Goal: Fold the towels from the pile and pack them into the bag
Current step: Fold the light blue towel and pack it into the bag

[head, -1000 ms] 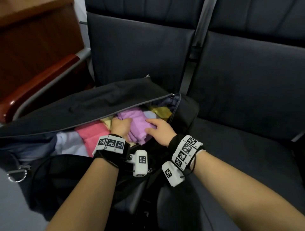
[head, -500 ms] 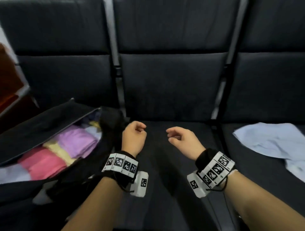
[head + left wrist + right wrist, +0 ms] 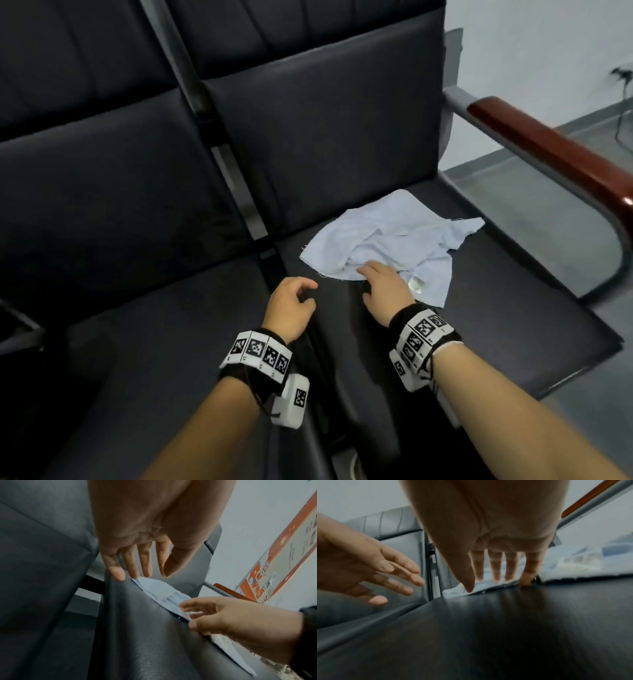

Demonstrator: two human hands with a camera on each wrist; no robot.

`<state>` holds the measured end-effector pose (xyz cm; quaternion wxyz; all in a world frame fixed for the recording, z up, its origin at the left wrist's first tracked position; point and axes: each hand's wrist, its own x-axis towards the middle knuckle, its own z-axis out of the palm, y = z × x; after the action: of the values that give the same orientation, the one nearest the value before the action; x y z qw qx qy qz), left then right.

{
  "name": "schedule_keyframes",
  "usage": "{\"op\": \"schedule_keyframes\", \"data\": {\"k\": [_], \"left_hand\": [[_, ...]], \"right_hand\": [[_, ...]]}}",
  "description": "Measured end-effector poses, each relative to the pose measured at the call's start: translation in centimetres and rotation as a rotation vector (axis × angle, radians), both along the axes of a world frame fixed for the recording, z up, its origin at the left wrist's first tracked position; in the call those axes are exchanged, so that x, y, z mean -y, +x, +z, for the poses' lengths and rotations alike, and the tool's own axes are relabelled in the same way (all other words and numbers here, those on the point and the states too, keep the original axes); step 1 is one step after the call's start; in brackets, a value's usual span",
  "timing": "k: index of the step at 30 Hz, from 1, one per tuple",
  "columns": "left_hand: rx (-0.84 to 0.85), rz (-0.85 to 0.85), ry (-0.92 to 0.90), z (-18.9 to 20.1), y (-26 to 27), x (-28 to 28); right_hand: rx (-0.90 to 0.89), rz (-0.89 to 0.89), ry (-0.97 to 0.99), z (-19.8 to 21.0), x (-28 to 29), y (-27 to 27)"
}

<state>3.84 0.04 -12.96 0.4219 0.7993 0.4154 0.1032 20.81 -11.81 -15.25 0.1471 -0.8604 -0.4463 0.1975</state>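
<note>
A crumpled light-blue towel lies on the right-hand dark seat, with a small label near its front edge. My right hand reaches onto the towel's near edge with its fingers stretched out. In the right wrist view the fingertips touch the towel and the little finger is down on the seat. My left hand hovers just left of the towel, over the gap between the seats, fingers relaxed and holding nothing. The left wrist view shows both the left hand and the right hand at the towel. The bag is out of view.
A metal armrest with a red-brown wooden top bounds the right seat. Grey floor lies beyond it. The middle seat and the dark backrests fill the left and back. A poster hangs on the wall.
The view has swung right, away from the bag. Both hands have left the bag and crossed the seats. The right hand now touches the blue towel and the left hovers beside it.
</note>
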Motion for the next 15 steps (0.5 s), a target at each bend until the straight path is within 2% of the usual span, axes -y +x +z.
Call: {"op": "schedule_keyframes", "data": {"k": [4, 9, 15], "left_hand": [[-0.055, -0.138, 0.045, -1.7, 1.6, -0.1], [-0.101, -0.243, 0.06, -2.1, 2.6, 0.7], [-0.122, -0.302, 0.045, -0.9, -0.1, 2.7]], "right_hand": [[0.073, 0.067, -0.059, -1.2, -1.2, 1.6], [0.031, 0.135, -0.15, -0.4, -1.8, 1.3], [-0.071, 0.231, -0.38, 1.5, -1.1, -2.1]]}}
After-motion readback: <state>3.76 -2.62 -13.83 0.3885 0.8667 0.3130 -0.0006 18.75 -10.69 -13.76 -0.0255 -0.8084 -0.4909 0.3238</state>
